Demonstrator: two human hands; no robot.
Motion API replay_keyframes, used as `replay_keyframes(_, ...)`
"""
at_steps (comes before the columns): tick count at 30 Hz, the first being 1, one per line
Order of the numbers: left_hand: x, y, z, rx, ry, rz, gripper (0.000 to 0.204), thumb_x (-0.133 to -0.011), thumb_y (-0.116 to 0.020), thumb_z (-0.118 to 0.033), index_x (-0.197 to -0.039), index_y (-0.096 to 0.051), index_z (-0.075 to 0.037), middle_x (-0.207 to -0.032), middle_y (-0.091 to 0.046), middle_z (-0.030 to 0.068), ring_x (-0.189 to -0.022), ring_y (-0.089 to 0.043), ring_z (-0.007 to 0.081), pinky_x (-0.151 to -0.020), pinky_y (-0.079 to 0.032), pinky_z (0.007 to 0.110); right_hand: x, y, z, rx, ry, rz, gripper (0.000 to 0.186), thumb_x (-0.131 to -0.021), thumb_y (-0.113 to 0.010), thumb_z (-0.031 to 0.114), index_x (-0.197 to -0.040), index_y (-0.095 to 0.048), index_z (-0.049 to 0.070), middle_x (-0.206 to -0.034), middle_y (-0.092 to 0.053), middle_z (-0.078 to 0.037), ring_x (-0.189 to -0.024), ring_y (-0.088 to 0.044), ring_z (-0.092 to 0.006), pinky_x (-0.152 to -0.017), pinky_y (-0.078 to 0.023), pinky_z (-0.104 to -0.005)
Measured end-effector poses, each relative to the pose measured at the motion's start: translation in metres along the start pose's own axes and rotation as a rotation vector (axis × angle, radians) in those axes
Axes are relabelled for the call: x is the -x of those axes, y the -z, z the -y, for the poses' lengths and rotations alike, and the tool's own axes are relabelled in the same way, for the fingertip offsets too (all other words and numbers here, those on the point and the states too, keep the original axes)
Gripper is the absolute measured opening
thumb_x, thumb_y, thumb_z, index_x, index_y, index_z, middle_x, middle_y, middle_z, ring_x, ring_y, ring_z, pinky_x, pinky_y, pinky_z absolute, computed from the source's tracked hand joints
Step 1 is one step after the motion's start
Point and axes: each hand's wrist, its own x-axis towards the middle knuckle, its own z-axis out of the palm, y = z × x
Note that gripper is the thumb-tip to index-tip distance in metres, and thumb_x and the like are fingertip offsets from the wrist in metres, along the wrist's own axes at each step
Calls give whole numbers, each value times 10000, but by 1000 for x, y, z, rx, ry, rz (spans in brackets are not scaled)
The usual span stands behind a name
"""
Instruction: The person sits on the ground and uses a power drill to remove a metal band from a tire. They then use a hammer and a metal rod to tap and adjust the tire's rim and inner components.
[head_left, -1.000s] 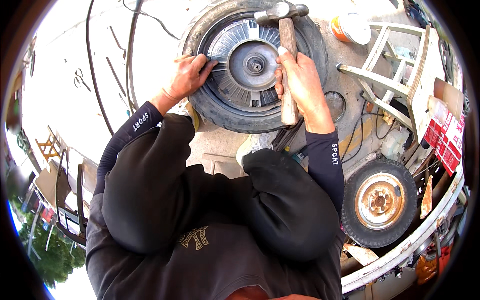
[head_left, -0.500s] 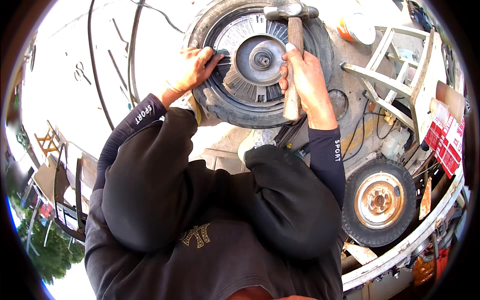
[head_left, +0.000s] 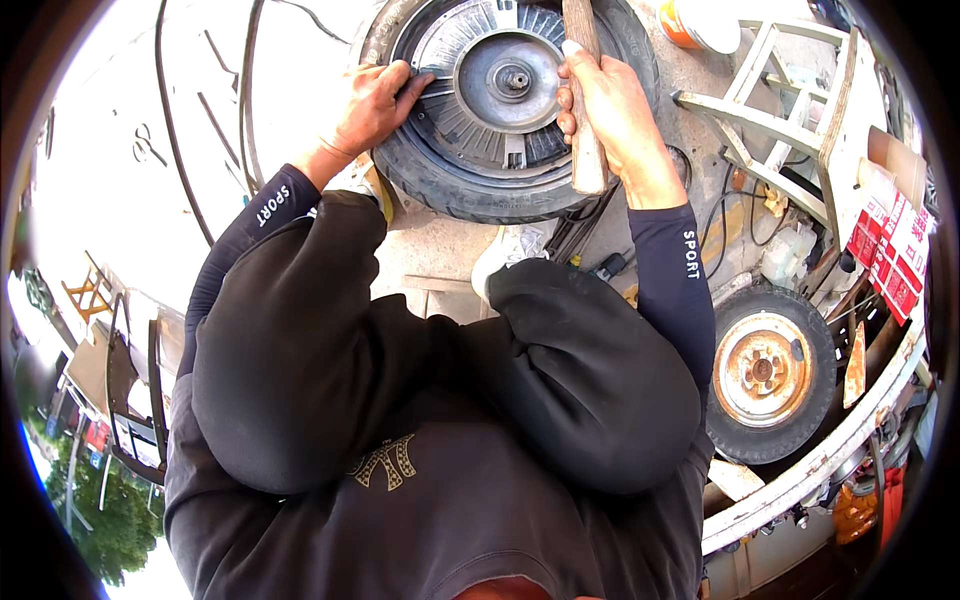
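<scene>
In the head view, the two hands are apart. The right hand [head_left: 615, 115] is wrapped around a wooden handle [head_left: 590, 155], whose far end is cut off by the upper edge. The left hand [head_left: 365, 108] is at the near-left part of a wheel [head_left: 512, 95], thumb and forefinger over the rim's inner edge; whether they pinch anything I cannot tell. The wheel lies between and just beyond the hands, axle stub [head_left: 517, 82] facing up.

It looks heavy and stiff, its ribbed metal hub unlikely to give, while the rubber tyre [head_left: 470, 192] should grip well; opposite sides of the tyre seem the soundest hold. The handle looks rigid, best held along its shaft. A bucket [head_left: 712, 25] stands beyond and right of the right hand.
</scene>
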Motion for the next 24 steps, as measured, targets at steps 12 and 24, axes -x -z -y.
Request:
replay_keyframes(12, -6, -1, 0, 46, -15, -55, 348, -909, -706, -255, -684, -508, -77, -550, -538, 121, -505, -575, 317, -505, -459, 396, -13, 15, 8, -5, 36, -27, 337, -982, -562, 354, -917, -583, 24, -695, -579, -28, -535, -567, -126, -464, -463, -281)
replay_keyframes(24, -3, 4, 0, -131, -40, -45, 355, -911, -691, -340, -689, -543, -106, -549, -578, 94, -504, -609, 282, -492, -487, 373, -15, -4, 3, 106, 72, 1, 386, -991, -562, 410, -997, -577, 24, -735, -576, -9, -552, -557, -95, -481, -469, -255)
